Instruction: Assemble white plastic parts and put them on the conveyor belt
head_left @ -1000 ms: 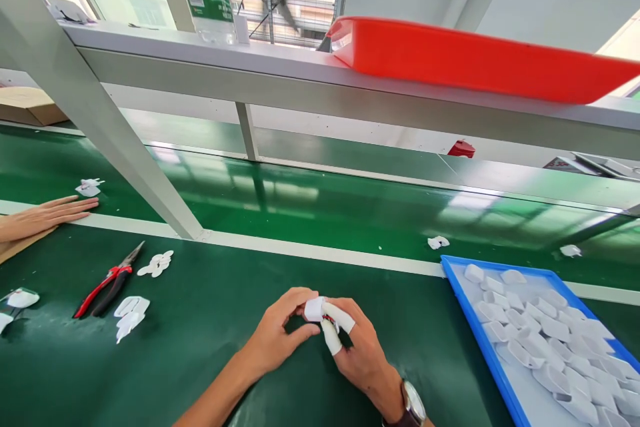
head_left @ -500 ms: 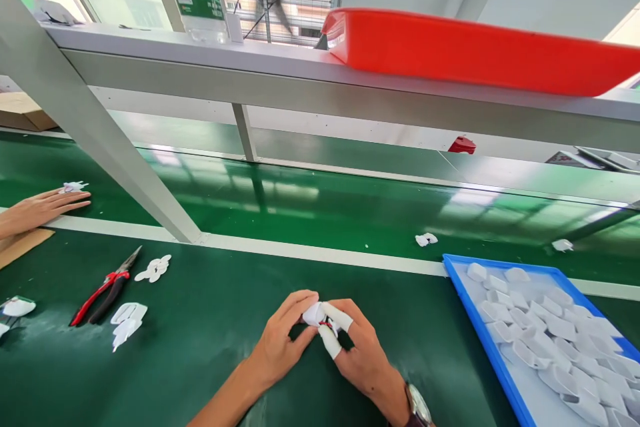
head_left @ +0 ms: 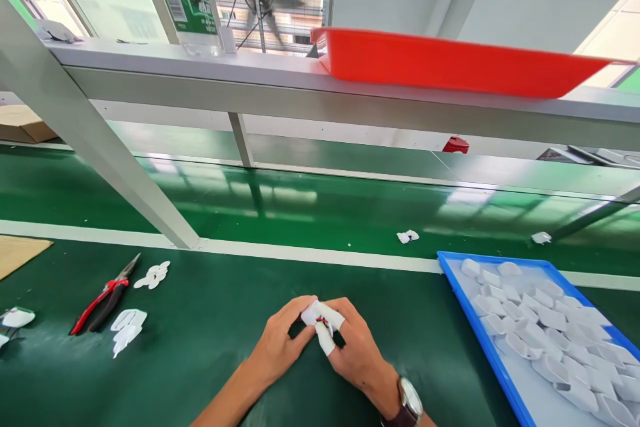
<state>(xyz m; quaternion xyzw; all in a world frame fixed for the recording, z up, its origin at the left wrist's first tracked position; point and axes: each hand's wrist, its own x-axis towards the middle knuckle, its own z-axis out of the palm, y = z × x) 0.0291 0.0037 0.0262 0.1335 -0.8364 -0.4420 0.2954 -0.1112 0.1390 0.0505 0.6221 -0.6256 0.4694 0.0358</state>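
Note:
A small white plastic housing (head_left: 310, 313) with a bit of red and dark wire showing is held between both hands above the green table. My left hand (head_left: 280, 337) pinches its left side between thumb and fingers. On the right, my right hand (head_left: 357, 350) grips it with thumb and index finger, both covered in white finger cots, and a watch (head_left: 411, 397) is on that wrist. The fingers hide much of the housing, so its inner parts are hard to make out.
A blue tray (head_left: 480, 327) of white plastic shells stands at right. Red-handled pliers (head_left: 105, 300) and white pieces (head_left: 129, 330) lie at left. Small white parts (head_left: 408, 237) rest on the green belt (head_left: 320, 213). A metal frame (head_left: 165, 213) carries a red tray (head_left: 450, 67) and a bottle (head_left: 187, 7).
Another person's hand at the far left has gone out of view. White parts on the belt have shifted left. My view has tilted slightly; both hands keep hold of the white housing.

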